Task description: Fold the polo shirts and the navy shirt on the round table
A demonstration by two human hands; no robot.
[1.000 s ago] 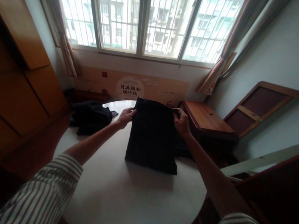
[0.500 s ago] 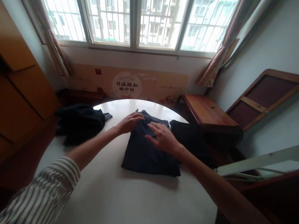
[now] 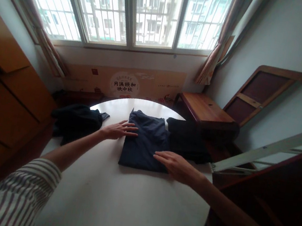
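A folded dark navy garment (image 3: 146,141) lies flat near the far middle of the round white table (image 3: 125,204). My left hand (image 3: 118,129) rests open with fingers stretched out on the garment's left edge. Lower down, my right hand (image 3: 175,165) lies open and flat at its near right corner. Neither hand grips the cloth.
A crumpled black garment (image 3: 76,121) sits at the table's left edge. Another black garment (image 3: 188,142) lies on the right side. Behind the table are a wooden bench (image 3: 207,112), a printed cardboard panel (image 3: 124,84), and a barred window. Wooden cabinets stand left; a leaning frame stands right.
The garment was held up by its top corners, then laid flat on the table. My hands let go, pressed on it, and slid apart: left to the left edge, right to the near corner.
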